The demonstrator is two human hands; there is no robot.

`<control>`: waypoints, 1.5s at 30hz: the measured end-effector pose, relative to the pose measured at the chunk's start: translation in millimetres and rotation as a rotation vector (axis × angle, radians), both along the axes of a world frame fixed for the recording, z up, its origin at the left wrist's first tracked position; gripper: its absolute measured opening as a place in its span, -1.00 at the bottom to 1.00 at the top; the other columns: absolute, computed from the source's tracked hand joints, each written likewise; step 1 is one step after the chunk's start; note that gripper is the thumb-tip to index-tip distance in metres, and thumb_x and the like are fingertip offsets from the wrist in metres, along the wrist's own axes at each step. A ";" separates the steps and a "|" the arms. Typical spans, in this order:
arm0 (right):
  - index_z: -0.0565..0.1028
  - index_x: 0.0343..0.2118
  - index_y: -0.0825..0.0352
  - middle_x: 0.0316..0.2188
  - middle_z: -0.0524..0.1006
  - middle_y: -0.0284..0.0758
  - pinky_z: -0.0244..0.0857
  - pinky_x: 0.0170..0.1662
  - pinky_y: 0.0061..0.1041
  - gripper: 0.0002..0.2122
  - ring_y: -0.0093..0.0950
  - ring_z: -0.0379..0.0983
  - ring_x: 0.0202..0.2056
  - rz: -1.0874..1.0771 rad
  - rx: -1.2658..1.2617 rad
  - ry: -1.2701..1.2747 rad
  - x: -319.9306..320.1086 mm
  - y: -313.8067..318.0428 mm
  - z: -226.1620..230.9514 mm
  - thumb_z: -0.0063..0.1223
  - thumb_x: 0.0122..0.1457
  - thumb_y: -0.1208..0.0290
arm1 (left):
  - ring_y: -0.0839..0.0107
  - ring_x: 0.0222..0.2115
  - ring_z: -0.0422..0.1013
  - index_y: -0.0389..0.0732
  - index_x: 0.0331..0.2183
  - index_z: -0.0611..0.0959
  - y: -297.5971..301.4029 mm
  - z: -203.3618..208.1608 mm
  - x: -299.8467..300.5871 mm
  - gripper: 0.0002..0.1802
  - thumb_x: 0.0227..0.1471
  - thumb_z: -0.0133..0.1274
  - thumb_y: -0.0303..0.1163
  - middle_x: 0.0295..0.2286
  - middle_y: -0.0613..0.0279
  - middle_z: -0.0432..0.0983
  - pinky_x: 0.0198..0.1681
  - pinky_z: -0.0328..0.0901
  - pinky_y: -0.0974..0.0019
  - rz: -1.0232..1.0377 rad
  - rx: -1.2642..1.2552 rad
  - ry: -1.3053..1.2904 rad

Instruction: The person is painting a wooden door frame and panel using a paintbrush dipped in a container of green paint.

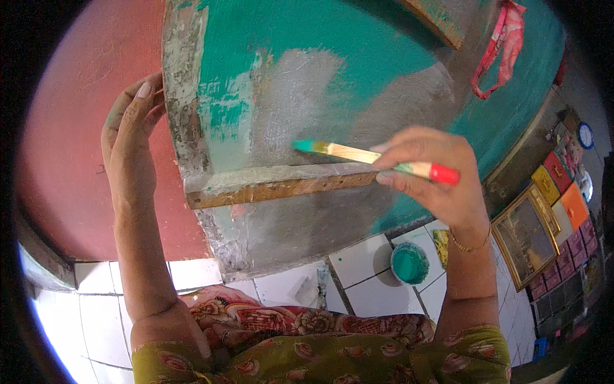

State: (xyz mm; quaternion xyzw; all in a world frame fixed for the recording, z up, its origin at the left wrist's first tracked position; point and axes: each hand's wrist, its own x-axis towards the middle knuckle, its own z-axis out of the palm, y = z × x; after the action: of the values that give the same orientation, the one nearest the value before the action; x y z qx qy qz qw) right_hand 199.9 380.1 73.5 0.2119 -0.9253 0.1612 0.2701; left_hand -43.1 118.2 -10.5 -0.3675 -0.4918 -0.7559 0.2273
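In my right hand [430,168] is a paintbrush [355,152] with a pale wooden handle and a red end, pinched between thumb and fingers. Its bristles, wet with green paint, point left at a bare grey patch on the wall [288,96], which is partly coated in green. My left hand [133,118] leans at the wall's rough left edge [182,96], fingers loosely bent and their tips partly hidden there. Below my right hand, a small tub of green paint [409,264] stands on the white tiled floor [364,262].
A wooden ledge [281,189] juts from the wall below the brush. Pink cloth [505,51] hangs at upper right, near another wooden piece [435,22]. Another brush [322,281] lies on the tiles. A gold picture frame [526,237] and colourful boxes stand at right.
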 end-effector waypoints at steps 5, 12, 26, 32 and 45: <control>0.58 -0.36 0.34 -0.46 0.54 -0.23 0.34 -0.32 -0.40 -0.85 -0.33 0.50 -0.43 0.175 0.037 0.008 -41.8 -27.1 -11.6 0.27 -0.03 0.52 | 0.32 -0.09 0.46 -0.39 -0.08 0.60 1.2 5.8 3.8 -0.50 0.20 -0.01 -0.12 -0.16 0.05 0.57 0.10 0.23 0.22 -0.043 0.024 -0.001; 0.58 -0.40 0.38 -0.47 0.54 -0.25 0.32 -0.31 -0.47 -0.85 -0.41 0.48 -0.43 -0.252 0.126 -0.183 -12.6 26.7 4.5 0.23 -0.09 0.57 | 0.34 -0.13 0.47 -0.38 -0.09 0.60 1.3 -0.1 -1.3 -0.54 0.18 0.02 -0.16 -0.18 0.07 0.58 0.10 0.24 0.22 -0.088 0.035 0.026; 0.55 -0.41 0.33 -0.51 0.50 -0.25 0.30 -0.36 -0.38 -0.87 -0.31 0.45 -0.46 0.073 0.031 -0.096 -47.0 -25.5 -13.3 0.20 -0.08 0.58 | 0.39 -0.18 0.49 -0.35 -0.11 0.62 -0.3 0.3 -4.5 -0.59 0.17 0.05 -0.21 -0.20 0.13 0.60 0.07 0.26 0.25 -0.115 0.059 0.045; 0.58 -0.42 0.34 -0.50 0.51 -0.25 0.29 -0.37 -0.43 -0.88 -0.32 0.45 -0.47 -0.232 0.040 -0.057 -11.0 10.9 14.5 0.24 -0.08 0.55 | 0.41 -0.19 0.49 -0.36 -0.11 0.62 0.5 -3.6 -5.6 -0.59 0.16 0.07 -0.21 -0.23 0.16 0.60 0.05 0.25 0.28 -0.098 0.045 0.061; 0.59 -0.40 0.40 -0.41 0.58 -0.27 0.36 -0.20 -0.48 -0.85 -0.42 0.52 -0.35 -0.002 0.196 0.145 -41.6 -18.5 32.2 0.22 -0.10 0.65 | 0.30 -0.05 0.43 -0.39 -0.03 0.54 -6.5 -5.6 -7.0 -0.53 0.21 -0.04 -0.18 -0.09 0.04 0.53 0.13 0.21 0.18 -0.076 -0.058 0.055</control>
State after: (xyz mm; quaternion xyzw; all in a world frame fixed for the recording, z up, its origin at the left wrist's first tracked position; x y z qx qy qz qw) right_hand 158.4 361.6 105.8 0.2472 -0.9149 0.0541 0.3145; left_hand -50.1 111.7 -16.1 -0.4130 -0.4926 -0.7391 0.2013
